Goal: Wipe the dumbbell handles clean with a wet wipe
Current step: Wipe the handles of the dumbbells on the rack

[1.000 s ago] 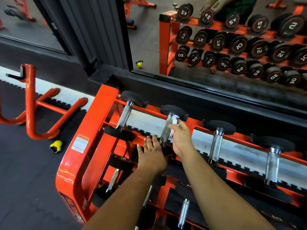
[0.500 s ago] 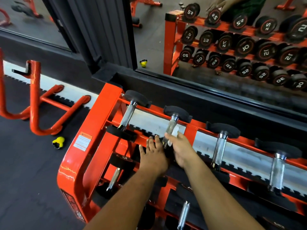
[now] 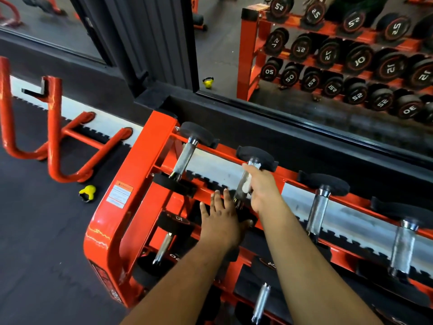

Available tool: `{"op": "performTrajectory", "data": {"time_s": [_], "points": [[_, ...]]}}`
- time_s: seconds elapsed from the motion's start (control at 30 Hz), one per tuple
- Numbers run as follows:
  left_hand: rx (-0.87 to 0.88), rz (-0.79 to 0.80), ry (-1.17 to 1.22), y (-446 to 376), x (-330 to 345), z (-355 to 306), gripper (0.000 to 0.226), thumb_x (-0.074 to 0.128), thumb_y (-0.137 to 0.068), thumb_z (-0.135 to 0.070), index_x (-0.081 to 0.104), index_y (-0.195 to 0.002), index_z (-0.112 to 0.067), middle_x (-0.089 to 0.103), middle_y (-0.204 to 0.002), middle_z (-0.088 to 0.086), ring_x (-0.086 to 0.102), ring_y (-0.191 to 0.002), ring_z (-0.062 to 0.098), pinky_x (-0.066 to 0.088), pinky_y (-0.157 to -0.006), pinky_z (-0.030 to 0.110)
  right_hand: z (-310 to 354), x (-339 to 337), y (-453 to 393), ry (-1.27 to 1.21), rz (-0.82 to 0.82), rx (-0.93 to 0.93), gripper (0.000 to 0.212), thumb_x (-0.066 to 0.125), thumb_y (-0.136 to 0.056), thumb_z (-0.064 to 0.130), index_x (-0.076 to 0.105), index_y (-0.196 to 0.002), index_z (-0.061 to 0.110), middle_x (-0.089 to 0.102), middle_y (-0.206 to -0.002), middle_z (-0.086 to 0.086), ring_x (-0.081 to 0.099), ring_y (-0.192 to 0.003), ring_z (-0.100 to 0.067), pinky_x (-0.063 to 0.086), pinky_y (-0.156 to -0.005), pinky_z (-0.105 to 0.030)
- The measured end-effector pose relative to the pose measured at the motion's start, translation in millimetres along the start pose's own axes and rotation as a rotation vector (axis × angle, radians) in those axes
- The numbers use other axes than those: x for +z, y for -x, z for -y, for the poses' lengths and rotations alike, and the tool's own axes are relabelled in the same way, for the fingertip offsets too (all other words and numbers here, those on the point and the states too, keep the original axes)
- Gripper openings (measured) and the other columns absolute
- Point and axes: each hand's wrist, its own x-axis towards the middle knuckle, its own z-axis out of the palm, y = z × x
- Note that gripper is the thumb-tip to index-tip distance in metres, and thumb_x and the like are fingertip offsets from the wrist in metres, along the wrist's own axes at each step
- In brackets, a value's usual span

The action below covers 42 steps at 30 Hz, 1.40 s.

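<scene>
Mostly hidden wipe [image 3: 246, 184]: right hand [image 3: 261, 186] grips it; left hand [image 3: 221, 221] lies flat.

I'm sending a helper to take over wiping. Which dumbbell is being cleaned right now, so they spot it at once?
Find the orange rack below the mirror and look at its top row. Counting from the rack's left end, it is the second dumbbell. Only its handle has the right hand wrapped around it with a white wipe.

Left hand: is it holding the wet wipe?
No. The left hand lies with fingers straight on the near head of the dumbbell, while the white wet wipe is under the right hand on the handle.
</scene>
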Motion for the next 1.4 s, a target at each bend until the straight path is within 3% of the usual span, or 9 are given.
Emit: {"op": "performTrajectory", "data": {"time_s": [0.2,0.33,0.43,0.6,0.8,1.07,1.2,1.3,1.4], "points": [[-0.001,0.018,-0.018,-3,3,2,0.102,0.039,-0.098,-0.067,-0.019,-0.158,-0.007,-0.013,-0.169,0.017,-0.015,-0.156,0.028,-0.009,-0.123,0.058,4,-6,-10,-0.123,0.110,0.076,0.031,0.076,-0.086,0.030,0.073,-0.105,0.006,0.075,-0.098,-0.011,0.071,-0.094,-0.026,0.056,-0.092,-0.040],[-0.006,-0.010,-0.014,-3,6,2,0.104,0.039,-0.097,-0.069,-0.018,-0.158,-0.007,-0.011,-0.169,0.017,-0.012,-0.157,0.028,-0.007,-0.125,0.055,-4,-5,-7,-0.177,0.129,0.069,0.016,0.072,-0.089,0.026,0.071,-0.094,0.011,0.070,-0.079,-0.006,0.067,-0.074,-0.021,0.055,-0.066,-0.030],[-0.017,0.002,-0.007,-1,2,0,0.104,0.043,-0.097,-0.065,-0.017,-0.159,-0.007,-0.009,-0.169,0.019,-0.009,-0.157,0.029,-0.006,-0.125,0.056,2,2,-6,-0.112,0.145,0.145,0.017,0.074,-0.089,0.029,0.070,-0.089,0.013,0.070,-0.070,-0.004,0.067,-0.072,-0.021,0.055,-0.069,-0.032],[-0.006,0.002,-0.011,-1,3,1,0.103,0.042,-0.098,-0.066,-0.018,-0.158,-0.007,-0.013,-0.168,0.019,-0.011,-0.157,0.029,-0.008,-0.124,0.056,-16,-19,1,-0.090,0.181,0.074,0.038,0.075,-0.085,0.037,0.072,-0.112,0.011,0.076,-0.104,-0.010,0.071,-0.096,-0.025,0.057,-0.084,-0.038],[-0.012,0.020,-0.021,-4,3,2,0.102,0.041,-0.097,-0.064,-0.018,-0.158,-0.007,-0.012,-0.168,0.018,-0.012,-0.156,0.028,-0.008,-0.123,0.058,-13,-4,5,-0.024,0.203,0.162,0.041,0.081,-0.080,0.033,0.070,-0.112,0.010,0.074,-0.089,-0.008,0.070,-0.084,-0.026,0.057,-0.090,-0.042],[-0.001,0.015,-0.016,-4,5,3,0.100,0.042,-0.098,-0.062,-0.018,-0.158,-0.008,-0.013,-0.169,0.017,-0.013,-0.156,0.028,-0.009,-0.124,0.057,-23,-15,17,0.175,0.195,0.169,0.032,0.075,-0.086,0.034,0.073,-0.108,0.010,0.077,-0.099,-0.015,0.073,-0.094,-0.034,0.059,-0.087,-0.045],[-0.003,0.030,-0.023,-4,1,2,0.106,0.042,-0.096,-0.068,-0.019,-0.158,-0.007,-0.012,-0.169,0.016,-0.012,-0.156,0.028,-0.007,-0.124,0.058,-10,-6,9,-0.014,0.099,0.052,0.005,0.065,-0.093,0.012,0.070,-0.094,0.010,0.076,-0.088,-0.010,0.071,-0.081,-0.023,0.055,-0.083,-0.038],[0.003,0.018,-0.006,-3,1,2,0.108,0.042,-0.095,-0.071,-0.018,-0.158,-0.008,-0.011,-0.169,0.017,-0.011,-0.157,0.028,-0.005,-0.124,0.058,1,-12,1,-0.086,0.072,-0.085,0.007,0.058,-0.098,0.011,0.064,-0.100,0.014,0.074,-0.105,-0.009,0.069,-0.098,-0.024,0.052,-0.096,-0.043],[-0.001,0.022,-0.001,-1,1,2,0.105,0.044,-0.096,-0.065,-0.019,-0.158,-0.008,-0.011,-0.169,0.017,-0.012,-0.157,0.028,-0.007,-0.124,0.058,-8,-17,11,0.062,0.201,-0.008,0.024,0.067,-0.096,0.026,0.067,-0.113,0.009,0.074,-0.108,-0.011,0.069,-0.102,-0.027,0.052,-0.101,-0.047]]}}
